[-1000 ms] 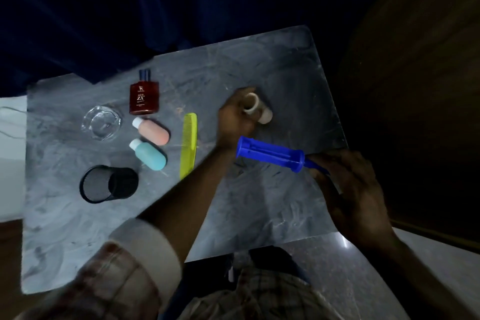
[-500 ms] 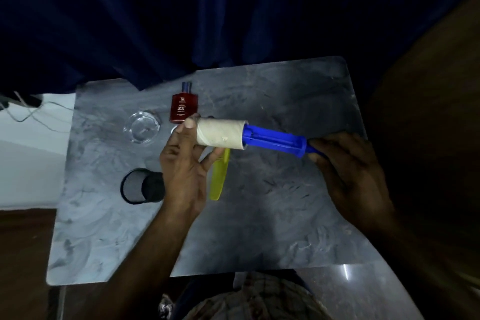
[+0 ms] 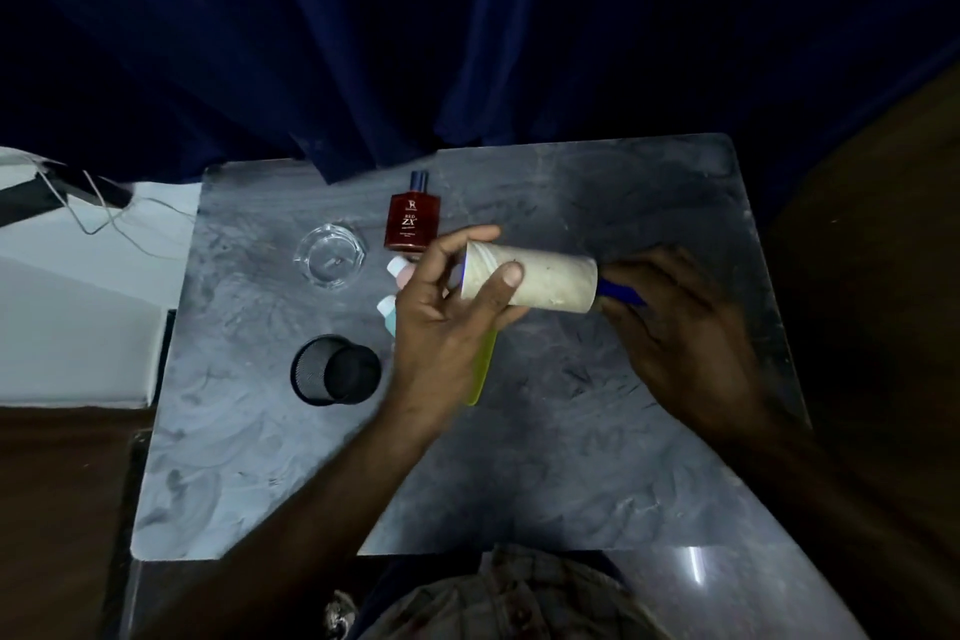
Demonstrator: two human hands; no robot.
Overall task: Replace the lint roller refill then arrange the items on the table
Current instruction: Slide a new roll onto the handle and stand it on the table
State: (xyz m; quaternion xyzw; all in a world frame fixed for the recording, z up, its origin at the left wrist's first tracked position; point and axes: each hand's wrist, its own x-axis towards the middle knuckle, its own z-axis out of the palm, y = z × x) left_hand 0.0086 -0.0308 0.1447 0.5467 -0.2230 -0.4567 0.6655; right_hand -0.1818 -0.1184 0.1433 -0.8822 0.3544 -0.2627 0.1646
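Observation:
A whitish lint roller refill [image 3: 550, 283] is held level above the grey marble table [image 3: 545, 457]. It covers almost the whole blue roller; only a short bit of the blue handle [image 3: 621, 294] shows at its right end. My left hand [image 3: 447, 322] grips the refill's left end, thumb on top. My right hand [image 3: 680, 333] is closed around the handle. Behind my left hand lie a yellow comb [image 3: 482, 369], a pink bottle [image 3: 400, 270] and a teal bottle [image 3: 387, 314], all mostly hidden.
A red perfume bottle [image 3: 413, 218] lies at the back of the table. A clear glass dish [image 3: 331, 256] sits to its left. A black mesh cup [image 3: 335, 377] lies on its side nearer me. Dark blue curtain [image 3: 467, 42] hangs behind.
My left hand lifted the refill from the table and slid it rightward over the blue roller, which now is nearly all covered. My right hand kept its grip on the handle.

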